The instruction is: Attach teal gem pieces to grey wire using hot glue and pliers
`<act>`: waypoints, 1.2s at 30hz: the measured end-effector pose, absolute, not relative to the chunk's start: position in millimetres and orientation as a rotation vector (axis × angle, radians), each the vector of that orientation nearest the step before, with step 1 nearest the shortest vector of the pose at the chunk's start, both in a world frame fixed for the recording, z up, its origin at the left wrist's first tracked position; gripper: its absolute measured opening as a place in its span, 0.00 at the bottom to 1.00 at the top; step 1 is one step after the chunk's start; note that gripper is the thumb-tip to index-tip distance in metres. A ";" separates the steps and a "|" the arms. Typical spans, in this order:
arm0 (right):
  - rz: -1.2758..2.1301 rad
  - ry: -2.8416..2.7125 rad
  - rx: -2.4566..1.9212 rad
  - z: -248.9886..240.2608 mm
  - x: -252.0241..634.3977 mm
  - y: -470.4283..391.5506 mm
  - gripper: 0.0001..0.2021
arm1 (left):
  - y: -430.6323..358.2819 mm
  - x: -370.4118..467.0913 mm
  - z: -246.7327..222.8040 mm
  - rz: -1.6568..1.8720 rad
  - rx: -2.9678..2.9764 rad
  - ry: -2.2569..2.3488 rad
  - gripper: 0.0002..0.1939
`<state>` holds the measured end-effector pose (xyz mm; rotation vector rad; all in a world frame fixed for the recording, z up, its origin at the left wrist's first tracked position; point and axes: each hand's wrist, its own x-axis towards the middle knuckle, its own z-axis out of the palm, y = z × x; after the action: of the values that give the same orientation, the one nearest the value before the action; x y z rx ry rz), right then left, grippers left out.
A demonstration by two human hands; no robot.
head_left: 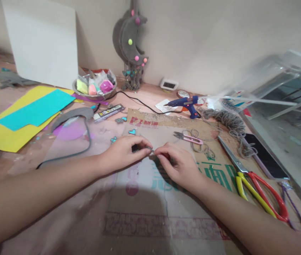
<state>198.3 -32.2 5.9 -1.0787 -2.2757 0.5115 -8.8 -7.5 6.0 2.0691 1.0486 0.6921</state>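
Observation:
Near the middle of the table, my left hand (128, 150) pinches a small grey piece (148, 148) between thumb and forefinger. Just to its right, my right hand (175, 163) is closed at the fingertips on the other end of that piece or a thread from it, too small to tell. A grey thread hangs down below the hands over the printed sheet. Small teal and grey pieces (132, 131) lie behind my left hand. Pink thread snips (189, 138) rest behind my right hand, beside loops of grey yarn.
Scissors (242, 168), a phone (266, 156) and a grey yarn bundle (226, 120) lie at the right. Behind are a blue glue gun (183, 103), a bowl (94, 96) of clay packs and a hanging moon decoration (129, 39). Yellow (15, 138) and teal sheets (36, 109) lie left.

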 end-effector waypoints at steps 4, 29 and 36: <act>0.492 -2.283 -1.075 7.0 197.4 -31.6 0.07 | -8.1 -8.8 5.9 0.693 2.070 1.048 0.08; 0.512 -2.134 -1.189 3.0 193.4 -36.2 0.07 | -8.6 -7.0 4.2 0.695 2.121 1.010 0.08; 0.496 -2.121 -1.213 1.6 193.1 -35.8 0.07 | -9.1 -6.8 3.9 0.714 2.126 0.989 0.08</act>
<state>193.1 -35.8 1.6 -1.2129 -2.1213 0.4965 -6.8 -9.1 3.9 2.1261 0.9887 0.7144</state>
